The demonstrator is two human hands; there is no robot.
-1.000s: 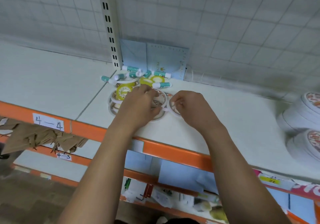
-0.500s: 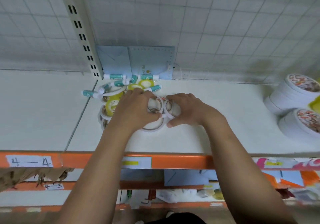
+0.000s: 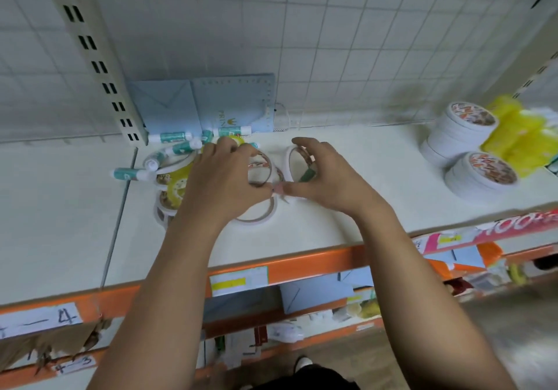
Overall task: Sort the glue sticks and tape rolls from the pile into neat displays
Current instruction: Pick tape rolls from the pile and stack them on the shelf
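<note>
Tape-sorting step: left hand [image 3: 223, 178] grips a flat roll [image 3: 262, 165] in the pile [image 3: 175, 178] near the shelf's [image 3: 332, 226] back edge. Right hand [image 3: 327, 175] pinches a tilted roll [image 3: 288, 161] just beside it. Next, I judge, both rolls need stacking away from the glue sticks [image 3: 172, 137].

We record a white shelf [image 3: 317, 226], orange-edged. On it: glue sticks [image 3: 170, 136] and tape rolls [image 3: 173, 189] piled centre-left, blue envelopes [image 3: 235, 103] behind them, stacked white rolls [image 3: 480, 175] and yellow packets [image 3: 519, 136] at right.

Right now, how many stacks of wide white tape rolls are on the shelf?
2, both at the right: back stack beside the yellow packets, front stack nearer the edge.
</note>
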